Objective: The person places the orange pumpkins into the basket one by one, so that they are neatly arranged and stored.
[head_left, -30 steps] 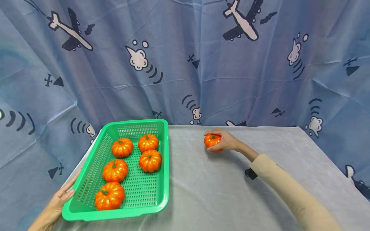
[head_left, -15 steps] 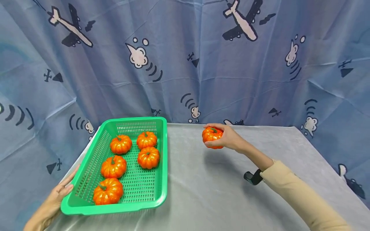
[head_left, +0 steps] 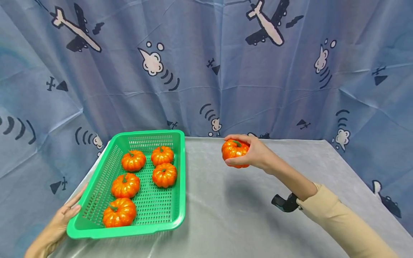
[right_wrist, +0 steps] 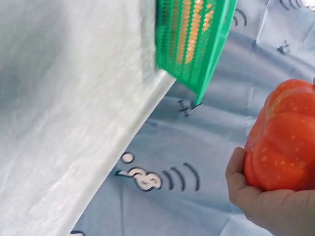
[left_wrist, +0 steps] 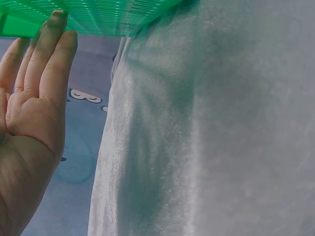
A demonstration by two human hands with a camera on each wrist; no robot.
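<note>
My right hand (head_left: 255, 152) holds a small, glossy orange pumpkin (head_left: 233, 149) with a green stem, raised above the grey tabletop, its shadow falling below. Thumb and fingers wrap its sides; the right wrist view shows the pumpkin (right_wrist: 283, 137) resting against the curled hand (right_wrist: 275, 206). On the left stands a green plastic basket (head_left: 183, 172) with slotted walls, and several similar pumpkins (head_left: 126, 185) sit inside it. Along its left side lies my left hand (head_left: 62, 220). In the left wrist view that hand (left_wrist: 37, 103) has straight fingers touching the green slotted wall (left_wrist: 98, 17).
A grey cloth-covered table (head_left: 209, 204) extends right of the basket. Behind and beside it hangs a blue curtain (head_left: 193, 71) printed with planes and clouds. A black wrist device (head_left: 285, 203) sticks out beneath the right forearm.
My right hand has lifted the pumpkin off the table and brought it slightly nearer. The left hand stays at the basket's side, and the pumpkins in the basket keep their places.
</note>
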